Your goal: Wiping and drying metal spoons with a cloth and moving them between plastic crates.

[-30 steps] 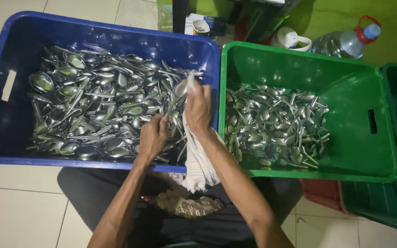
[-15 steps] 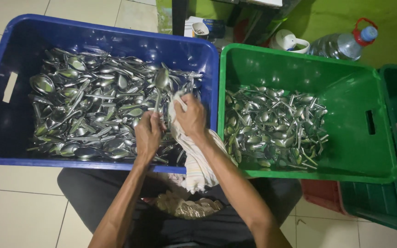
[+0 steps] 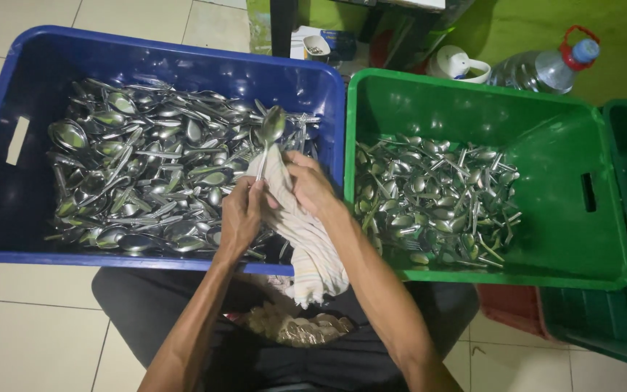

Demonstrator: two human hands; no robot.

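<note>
- My left hand (image 3: 241,218) is closed round the lower handle of a spoon (image 3: 271,129), holding it upright over the near right corner of the blue crate (image 3: 168,54).
- My right hand (image 3: 312,185) is closed on a pale cloth (image 3: 306,239), pressing it round the spoon's handle just below the bowl; the rest of the cloth hangs over the blue crate's near rim toward my lap.
- The spoon's bowl stands clear above the cloth, shiny; the handle is mostly wrapped, so I'd say this piece is about half wiped.
- The blue crate holds a deep heap of spoons and forks across its whole floor.
- The green crate (image 3: 473,94), touching the blue crate's right side, holds a thinner, smaller heap.
- Judging from the two heaps, a good share is done, but the larger part in the blue crate is left.
</note>
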